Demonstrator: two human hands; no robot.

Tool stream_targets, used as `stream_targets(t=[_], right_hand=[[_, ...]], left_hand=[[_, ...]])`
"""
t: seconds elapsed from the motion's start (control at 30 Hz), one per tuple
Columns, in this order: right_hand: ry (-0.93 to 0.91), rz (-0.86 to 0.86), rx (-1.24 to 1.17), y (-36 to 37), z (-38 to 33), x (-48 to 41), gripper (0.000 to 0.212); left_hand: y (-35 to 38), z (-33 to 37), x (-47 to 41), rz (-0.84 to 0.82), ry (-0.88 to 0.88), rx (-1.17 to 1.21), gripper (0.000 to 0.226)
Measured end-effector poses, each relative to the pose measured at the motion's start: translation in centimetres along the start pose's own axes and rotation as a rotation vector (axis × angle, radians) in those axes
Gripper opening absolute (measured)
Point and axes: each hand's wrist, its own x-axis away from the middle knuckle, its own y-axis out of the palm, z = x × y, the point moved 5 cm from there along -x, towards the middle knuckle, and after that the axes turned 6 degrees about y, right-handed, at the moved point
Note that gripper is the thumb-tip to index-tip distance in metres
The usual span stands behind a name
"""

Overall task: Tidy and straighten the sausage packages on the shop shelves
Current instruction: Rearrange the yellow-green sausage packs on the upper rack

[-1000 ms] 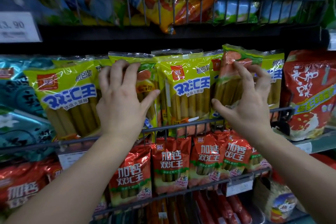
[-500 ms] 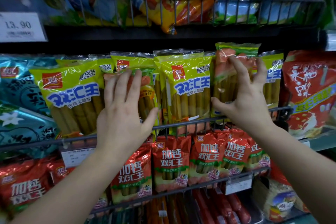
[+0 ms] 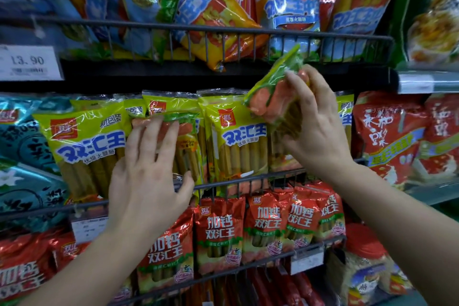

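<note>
Yellow-green sausage packs (image 3: 238, 139) stand in a row on the middle shelf, behind its wire rail (image 3: 248, 179). The right hand (image 3: 320, 129) has its fingers curled round a tilted pack (image 3: 268, 99), held above the row with its top corner in front of the upper shelf (image 3: 173, 69). The left hand (image 3: 149, 169) is flat, fingers straight and spread, pressing an upright pack (image 3: 186, 139), thumb at the rail. Red sausage packs (image 3: 218, 228) stand below.
</note>
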Motion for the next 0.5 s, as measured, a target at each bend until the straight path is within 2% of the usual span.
stream_targets(t=[0.1, 0.2, 0.27, 0.37, 0.47, 0.5], right_hand=[[-0.162, -0.045, 0.133, -1.2, -0.6, -0.1, 0.112], [-0.341, -0.141, 0.257, -2.1, -1.3, 0.3, 0.12], [-0.498, -0.202, 0.334, -2.7, -2.2, 0.7, 0.117], [-0.678, -0.275, 0.349, -3.4, -3.8, 1.2, 0.098], [-0.732, -0.304, 0.381, -3.6, -4.6, 1.7, 0.083], [-0.71, -0.287, 0.399, -3.7, -4.5, 1.7, 0.081]], left_hand=[[-1.3, 1.3, -0.3, 0.084, 0.052, 0.125, 0.075], [-2.9, 4.3, -0.9, 0.152, 0.103, 0.509, 0.07], [-3.3, 6.0, -1.7, 0.09, 0.018, 0.813, 0.075], [-2.0, 7.8, -2.7, -0.072, -0.196, 1.284, 0.08], [-1.4, 9.1, -2.5, -0.064, -0.331, 1.506, 0.038], [-1.2, 9.4, -2.2, -0.039, -0.368, 1.57, 0.031]])
